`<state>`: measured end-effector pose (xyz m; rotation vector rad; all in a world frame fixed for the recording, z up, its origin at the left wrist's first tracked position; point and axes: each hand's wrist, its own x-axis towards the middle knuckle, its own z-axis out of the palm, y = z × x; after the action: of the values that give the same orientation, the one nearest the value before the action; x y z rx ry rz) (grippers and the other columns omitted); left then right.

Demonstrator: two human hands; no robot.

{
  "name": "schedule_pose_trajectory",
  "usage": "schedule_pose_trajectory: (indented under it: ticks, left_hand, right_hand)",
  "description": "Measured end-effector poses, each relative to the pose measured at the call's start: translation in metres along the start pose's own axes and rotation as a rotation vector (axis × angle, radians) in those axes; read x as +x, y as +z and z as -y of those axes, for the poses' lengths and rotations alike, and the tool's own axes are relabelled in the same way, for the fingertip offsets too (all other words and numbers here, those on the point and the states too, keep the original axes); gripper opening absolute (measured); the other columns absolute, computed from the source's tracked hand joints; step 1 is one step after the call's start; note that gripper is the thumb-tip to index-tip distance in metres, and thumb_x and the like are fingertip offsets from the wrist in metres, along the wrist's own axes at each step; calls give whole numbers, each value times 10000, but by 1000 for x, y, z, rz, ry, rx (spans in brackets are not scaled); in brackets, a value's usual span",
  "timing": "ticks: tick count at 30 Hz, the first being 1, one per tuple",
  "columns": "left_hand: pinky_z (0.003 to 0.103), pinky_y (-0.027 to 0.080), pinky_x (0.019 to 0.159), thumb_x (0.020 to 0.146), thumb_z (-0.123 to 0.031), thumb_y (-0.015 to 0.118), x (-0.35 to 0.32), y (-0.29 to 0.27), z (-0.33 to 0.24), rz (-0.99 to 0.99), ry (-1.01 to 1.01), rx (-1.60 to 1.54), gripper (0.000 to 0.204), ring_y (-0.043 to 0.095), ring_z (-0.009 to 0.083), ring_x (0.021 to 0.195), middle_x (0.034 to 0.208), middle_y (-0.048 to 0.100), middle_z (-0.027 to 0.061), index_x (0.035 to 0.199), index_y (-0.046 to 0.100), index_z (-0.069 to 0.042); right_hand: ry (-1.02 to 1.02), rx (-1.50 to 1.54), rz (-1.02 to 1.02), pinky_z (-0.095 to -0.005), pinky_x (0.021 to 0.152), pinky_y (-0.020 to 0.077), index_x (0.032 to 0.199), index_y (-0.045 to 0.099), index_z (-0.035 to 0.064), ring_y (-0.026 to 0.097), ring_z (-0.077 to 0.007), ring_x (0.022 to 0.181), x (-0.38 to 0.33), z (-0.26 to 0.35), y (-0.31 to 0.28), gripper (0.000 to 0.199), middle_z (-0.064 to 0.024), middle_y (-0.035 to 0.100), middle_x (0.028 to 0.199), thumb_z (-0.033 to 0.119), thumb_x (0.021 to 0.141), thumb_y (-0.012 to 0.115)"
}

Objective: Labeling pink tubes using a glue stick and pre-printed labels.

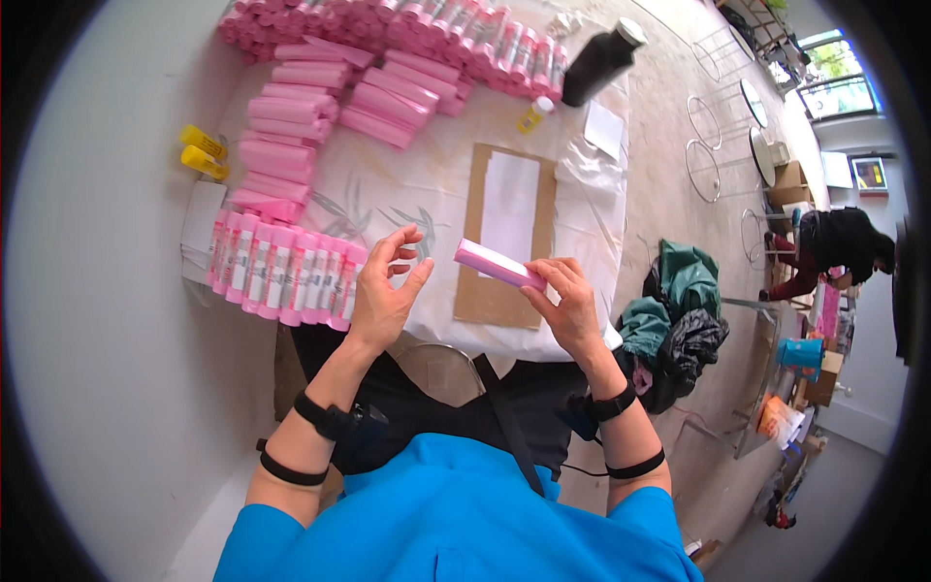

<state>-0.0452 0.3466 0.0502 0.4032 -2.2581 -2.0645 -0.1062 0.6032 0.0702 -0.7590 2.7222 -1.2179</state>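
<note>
My right hand (pixel 570 303) pinches one end of a pink roll of plastic film (pixel 497 264) with a white strip along its upper side. The roll slants above a brown cardboard sheet (pixel 467 281) and the white paper (pixel 512 204) lying on it. To the left, my left hand (pixel 388 281) is raised with its fingers apart, holding nothing. Beside it, at the table's near left edge, lies a row of pink rolls with white labels (pixel 286 272). Behind that row, folded pink bundles without visible labels (pixel 283 121) are stacked.
More labelled pink rolls (pixel 485 44) are piled at the back. A black bottle (pixel 603 66) and a yellow glue stick (pixel 534 114) stand at the far right; two yellow glue sticks (pixel 204 152) lie left. Green and black bags (pixel 679 301) sit on the floor. Another person (pixel 834 247) is at right.
</note>
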Motion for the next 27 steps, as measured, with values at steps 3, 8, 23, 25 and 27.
schedule_pose_trajectory:
  ticks: [3, 8, 23, 25, 27]
  left_hand:
    - [338, 464, 911, 871, -107, 661, -8, 23, 1, 0, 60, 164, 404, 560, 193, 1068, 1194, 604, 81, 1259, 564, -49]
    - [354, 455, 937, 849, -54, 649, -7, 48, -9, -22, 331, 471, 353, 563, 251, 1090, 1153, 612, 107, 1197, 601, -36]
    - [335, 532, 846, 695, 35, 611, 41, 90, 25, 254, 776, 856, 305, 615, 253, 980, 1007, 650, 79, 981, 694, -32]
    - [309, 543, 800, 729, -28, 608, 45, 90, 26, 236, 777, 834, 227, 619, 209, 975, 971, 665, 47, 933, 707, -45]
    - [306, 545, 786, 731, -25, 610, 48, 89, 24, 262, 751, 829, 222, 622, 203, 970, 960, 667, 42, 928, 708, -52]
  right_hand:
    - [-82, -76, -32, -395, 841, 480, 1019, 644, 22, 577, -305, 955, -16, -34, 1, 283, -102, 657, 993, 62, 755, 738]
    - [-117, -83, -58, -404, 865, 467, 1020, 637, 25, 568, -308, 985, -8, -59, 6, 298, -101, 652, 987, 65, 741, 732]
    - [751, 659, -361, -348, 831, 543, 1183, 564, -36, 623, -265, 1032, -42, -30, 36, 340, -174, 635, 1097, 52, 869, 662]
    - [1001, 1376, -487, -383, 951, 535, 1313, 391, -135, 571, -345, 1165, -58, -10, 55, 467, -259, 525, 1261, 54, 936, 589]
    - [1084, 1617, -559, -421, 1059, 445, 1400, 218, -156, 470, -385, 1268, -49, 7, 60, 602, -303, 408, 1370, 17, 934, 556]
